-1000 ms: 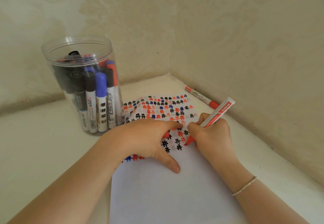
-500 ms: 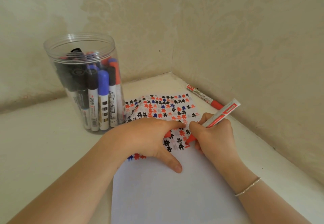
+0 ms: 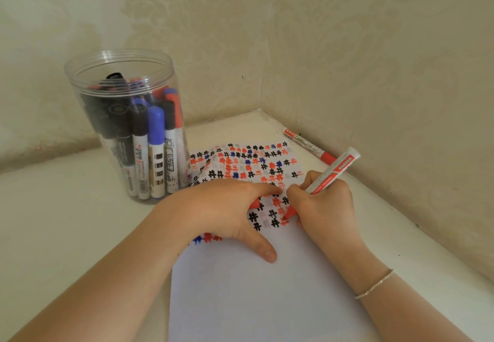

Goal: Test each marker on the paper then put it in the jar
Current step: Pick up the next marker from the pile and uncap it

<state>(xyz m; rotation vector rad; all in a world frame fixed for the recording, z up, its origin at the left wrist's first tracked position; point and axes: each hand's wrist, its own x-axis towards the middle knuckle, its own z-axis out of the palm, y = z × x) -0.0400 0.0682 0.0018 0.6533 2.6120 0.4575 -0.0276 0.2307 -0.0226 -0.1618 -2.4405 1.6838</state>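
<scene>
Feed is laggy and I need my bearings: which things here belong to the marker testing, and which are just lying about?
Job:
red marker in right hand, tip on paper
left hand, pressing the paper, something red under it
jar of markers
spare red marker by the wall, likely next

Lying about:
bracelet

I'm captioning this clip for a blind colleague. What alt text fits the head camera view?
A right hand grips a red marker, its tip on a white paper covered in red, black and blue hash marks, while the left hand presses the sheet flat. A clear jar of markers stands left; another red marker lies by the wall.
</scene>
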